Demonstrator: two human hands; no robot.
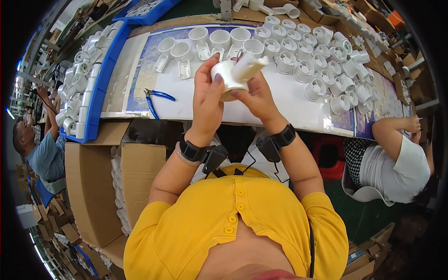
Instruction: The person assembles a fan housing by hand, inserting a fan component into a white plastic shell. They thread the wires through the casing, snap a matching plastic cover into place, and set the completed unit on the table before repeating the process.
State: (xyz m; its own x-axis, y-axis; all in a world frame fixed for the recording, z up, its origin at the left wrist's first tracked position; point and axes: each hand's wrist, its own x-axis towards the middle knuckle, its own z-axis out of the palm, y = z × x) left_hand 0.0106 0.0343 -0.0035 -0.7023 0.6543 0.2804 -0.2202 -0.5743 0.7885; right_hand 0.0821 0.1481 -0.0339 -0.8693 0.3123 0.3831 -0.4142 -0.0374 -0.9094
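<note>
Above the table's front edge I hold a white plastic cup in both hands. My left hand is closed round its left side, with the thumb on its front. My right hand grips it from the right, its thumb at the lower rim. A blurred white plastic piece sticks out to the upper right beside the cup; whether the two are joined I cannot tell. Just beyond my hands stand several empty white cups, with curved white pieces lying in front of them.
Blue-handled nippers lie left of my hands. A blue crate of white parts stands at the left, above an open carton. Many filled white cups cover the table's right side. Co-workers sit at left and right.
</note>
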